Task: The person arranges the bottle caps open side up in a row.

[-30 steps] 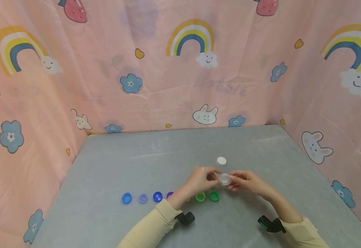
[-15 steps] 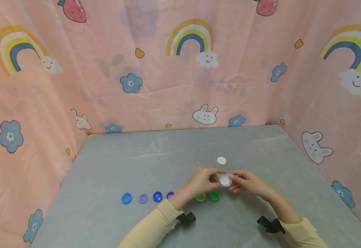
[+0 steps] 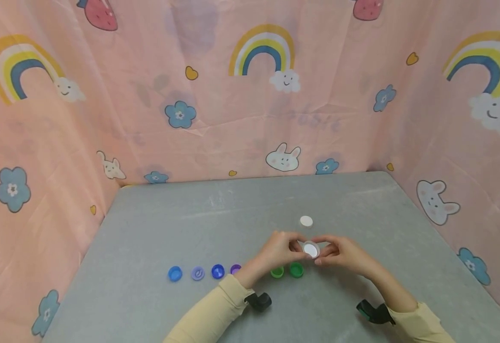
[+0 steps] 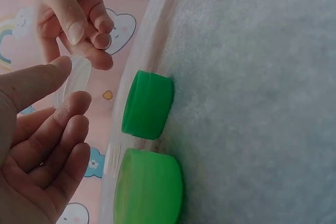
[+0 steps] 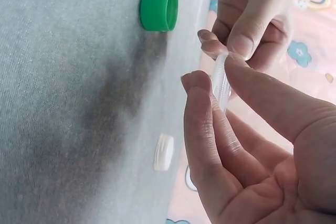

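Observation:
A translucent whitish bottle cap (image 3: 311, 249) is held above the table between both hands, its bright white face tilted up. My left hand (image 3: 281, 250) pinches its left edge between thumb and fingers; the left wrist view shows the ribbed side of the cap (image 4: 80, 77). On the opposite side, my right hand (image 3: 340, 252) has curved fingers and thumb around the edge; the exact contact is partly hidden. Behind the hands lies a white cap (image 3: 306, 221). Closest in front of them are a green cap (image 3: 296, 270) and a light green cap (image 3: 277, 272).
Farther left along the same row lie a blue cap (image 3: 175, 274), a lavender cap (image 3: 198, 273), a dark blue cap (image 3: 218, 271) and a purple cap (image 3: 235, 269), partly behind the left forearm. A pink printed curtain (image 3: 232, 124) encloses the grey table (image 3: 181, 219).
The right fingers and thumb have spread farther apart around the held cap. Its face has turned from see-through looking to bright white. The left hand has barely moved.

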Available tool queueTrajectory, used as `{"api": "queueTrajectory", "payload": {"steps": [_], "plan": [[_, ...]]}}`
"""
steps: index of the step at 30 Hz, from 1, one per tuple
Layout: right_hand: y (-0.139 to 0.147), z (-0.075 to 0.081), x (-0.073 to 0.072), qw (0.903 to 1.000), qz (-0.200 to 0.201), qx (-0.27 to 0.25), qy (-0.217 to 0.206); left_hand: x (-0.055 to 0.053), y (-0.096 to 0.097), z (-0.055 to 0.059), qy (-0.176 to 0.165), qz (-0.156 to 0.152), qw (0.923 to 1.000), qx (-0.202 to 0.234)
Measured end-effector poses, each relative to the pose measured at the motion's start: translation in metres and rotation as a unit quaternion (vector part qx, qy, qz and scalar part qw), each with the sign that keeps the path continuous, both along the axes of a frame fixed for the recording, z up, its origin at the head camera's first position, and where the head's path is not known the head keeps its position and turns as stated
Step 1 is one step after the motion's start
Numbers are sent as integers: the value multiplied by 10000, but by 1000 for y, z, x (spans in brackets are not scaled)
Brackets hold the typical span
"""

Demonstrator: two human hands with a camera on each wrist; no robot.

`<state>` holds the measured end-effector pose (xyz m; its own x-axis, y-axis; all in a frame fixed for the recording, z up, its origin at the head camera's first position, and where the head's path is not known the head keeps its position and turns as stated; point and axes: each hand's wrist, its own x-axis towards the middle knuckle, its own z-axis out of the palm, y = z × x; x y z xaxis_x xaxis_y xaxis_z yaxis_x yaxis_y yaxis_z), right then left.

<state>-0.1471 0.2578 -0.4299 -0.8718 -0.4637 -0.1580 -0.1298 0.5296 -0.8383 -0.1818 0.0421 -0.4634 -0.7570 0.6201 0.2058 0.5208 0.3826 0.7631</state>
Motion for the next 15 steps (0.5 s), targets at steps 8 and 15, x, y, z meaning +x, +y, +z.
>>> {"api": "queueTrajectory", "payload": {"steps": [8,15], "plan": [[2,-5,-2,9991,7,251,331,0,5,-3,-137,18,9998,-107],[8,-12,-4,9972,228,365,618,-2,12,-12,-105,-94,9985,-520]]}}
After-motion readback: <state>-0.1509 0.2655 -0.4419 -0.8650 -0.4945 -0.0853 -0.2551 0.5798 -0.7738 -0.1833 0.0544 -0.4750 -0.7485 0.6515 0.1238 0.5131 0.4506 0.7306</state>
